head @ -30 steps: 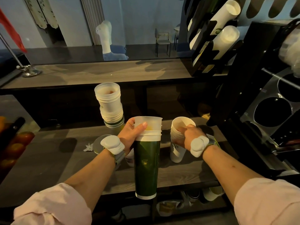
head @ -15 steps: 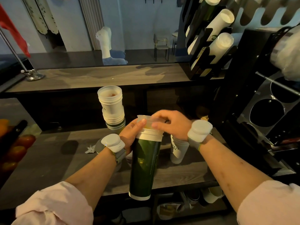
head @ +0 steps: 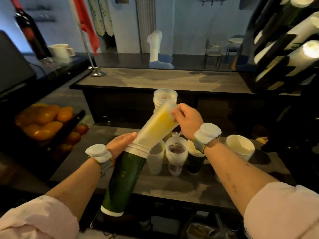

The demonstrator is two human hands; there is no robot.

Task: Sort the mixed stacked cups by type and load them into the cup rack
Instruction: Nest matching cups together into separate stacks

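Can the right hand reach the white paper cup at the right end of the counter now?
Probably not yet: the right hand pinches the translucent cup; otherwise nothing stands before the white paper cup.

I count two hands, a left hand and a right hand. Between them are one green cup and one yellow-tinted frosted cup. Four single cups stand on the counter (a clear cup, a second clear cup, a dark cup, a white cup). There is one frosted stack, one flag, one mug and one bottle.
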